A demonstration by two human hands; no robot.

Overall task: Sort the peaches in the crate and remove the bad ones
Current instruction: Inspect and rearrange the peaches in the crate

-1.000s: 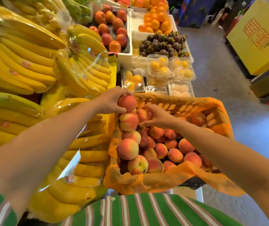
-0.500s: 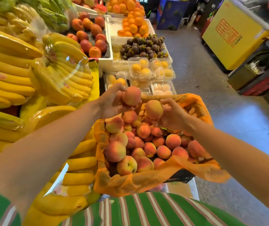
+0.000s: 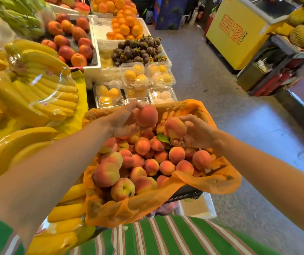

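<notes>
A second ago both hands were down among the peaches point(image 3: 143, 166) at the far end of the crate point(image 3: 186, 195). The left hand point(image 3: 123, 122) was closing on one at the pile's far-left corner, and the right hand point(image 3: 196, 133) was picking through those in the middle. Each hand has since lifted a fruit clear. The left-hand peach point(image 3: 147, 116) is now held up above the far rim, red side showing, and the right-hand peach point(image 3: 175, 127) is raised beside it with fingertips curled over its top. A green leaf point(image 3: 163, 138) has come into sight in the pile below the right hand. The view has swung up, bringing durians point(image 3: 302, 34) in at the far right.
</notes>
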